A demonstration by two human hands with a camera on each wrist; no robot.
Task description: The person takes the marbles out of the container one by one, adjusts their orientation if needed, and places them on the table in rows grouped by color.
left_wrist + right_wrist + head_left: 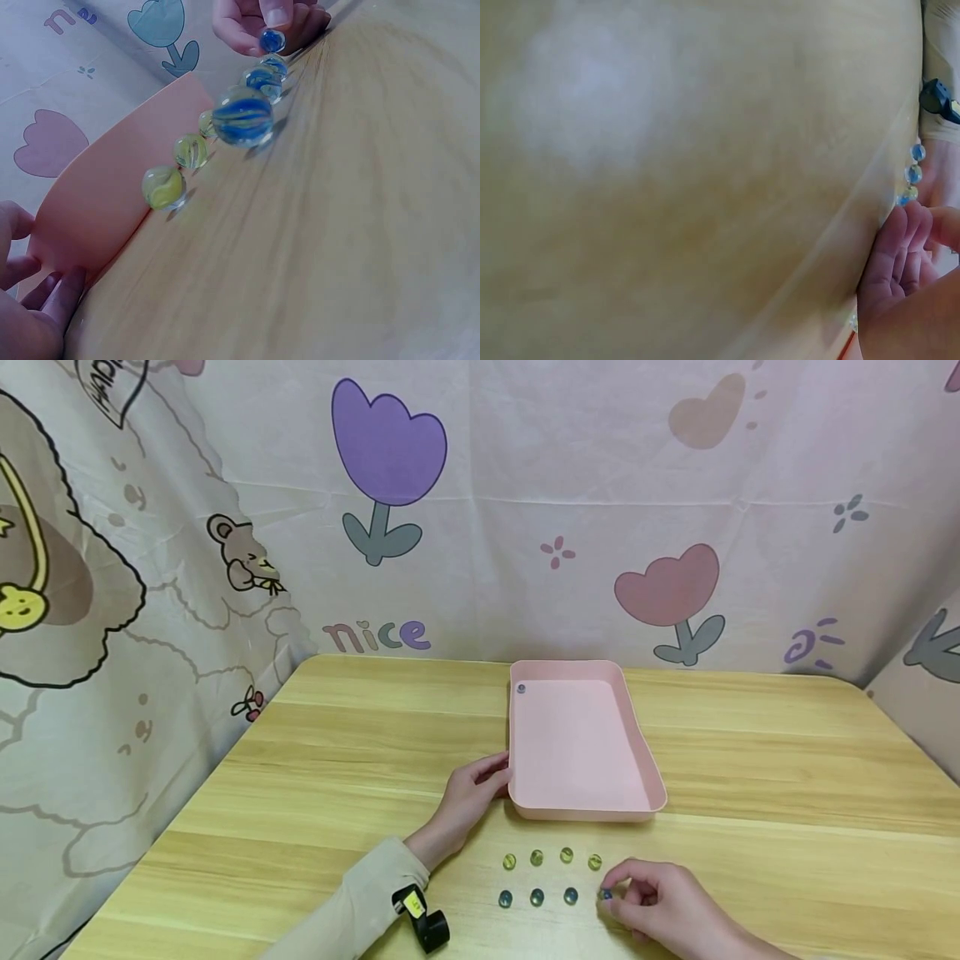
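Note:
My left hand (467, 797) rests its fingers (64, 300) against the outside of the left wall of a shallow pink tray (588, 815). In the head view my right hand (667, 900) pinches a blue marble (607, 894) between thumb and fingertips, at the right end of a row. The other blue marbles of that row, among them one seen large in the left wrist view (242, 118), lie on the table to its left. Just behind them runs a row of several yellow marbles (537, 857). The right wrist view shows my right fingers curled beside some marbles (913, 174).
One small dark marble (521, 688) sits in the tray's far left corner. The wooden table (360, 752) extends to both sides of the tray. A printed curtain (525, 527) hangs behind its back edge. A black wrist camera (429, 927) sits on the left sleeve.

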